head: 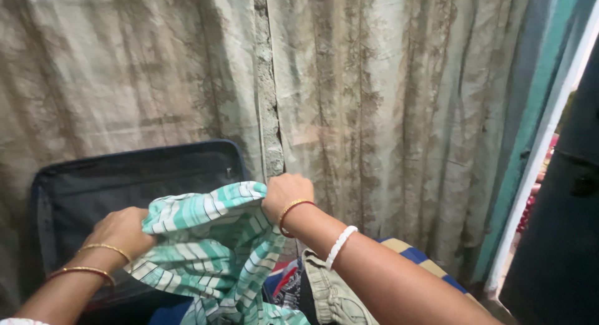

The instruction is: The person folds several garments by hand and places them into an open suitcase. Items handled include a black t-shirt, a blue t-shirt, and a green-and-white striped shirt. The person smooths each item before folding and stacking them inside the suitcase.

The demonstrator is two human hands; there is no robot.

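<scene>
A green-and-white striped garment [212,250] hangs bunched between my two hands. My left hand [121,230] grips its left edge, with gold and red bangles on the wrist. My right hand [284,194] grips its top right edge, with a red-gold bangle and a white bangle on the forearm. Both hands are held in front of an open dark suitcase [125,175], whose lid leans upright against the curtain.
A beige patterned curtain [387,100] covers the wall behind. Under my right forearm lie a khaki garment [331,294] and other colourful folded clothes [287,281]. A teal door frame [530,144] and a dark panel [561,237] stand at the right.
</scene>
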